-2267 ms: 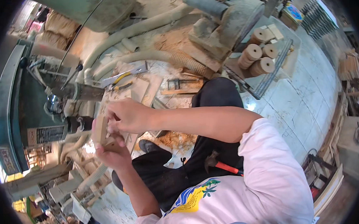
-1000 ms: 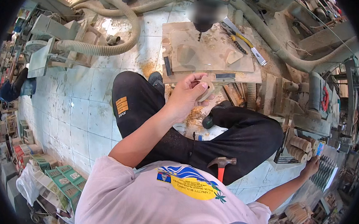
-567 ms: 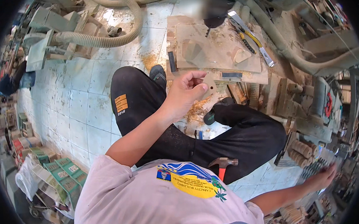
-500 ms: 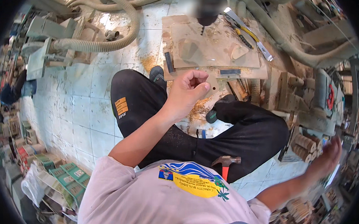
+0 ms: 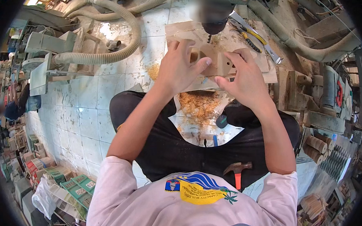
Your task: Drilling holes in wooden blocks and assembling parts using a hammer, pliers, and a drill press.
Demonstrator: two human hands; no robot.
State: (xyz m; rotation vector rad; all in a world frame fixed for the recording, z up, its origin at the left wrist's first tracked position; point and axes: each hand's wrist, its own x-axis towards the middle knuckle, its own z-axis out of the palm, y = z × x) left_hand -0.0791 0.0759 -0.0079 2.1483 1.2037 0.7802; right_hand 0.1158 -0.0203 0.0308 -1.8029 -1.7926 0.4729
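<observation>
My right hand (image 5: 246, 79) grips a small flat wooden piece with drilled holes (image 5: 222, 65) between thumb and fingers. My left hand (image 5: 176, 68) has its thumb and fingers apart beside a light wooden block (image 5: 196, 55) with a dark hollow; whether it touches the block is hard to tell. Both hands are over a wooden board (image 5: 176, 30) on the floor. Just beyond them a dark drill (image 5: 215, 26) points its bit down at the board; its upper body is blurred.
Yellow-and-black pliers (image 5: 252, 37) and a metal bar (image 5: 270, 51) lie to the right of the drill. A claw hammer (image 5: 238, 173) rests by my lap. Wood shavings (image 5: 201, 108) cover the floor between my legs. A ribbed hose (image 5: 133, 31) curves at the far left.
My right hand has come in from the far right and now holds the holed wooden piece that my left hand pinched before. My left hand has moved forward and left, its fingers spreading.
</observation>
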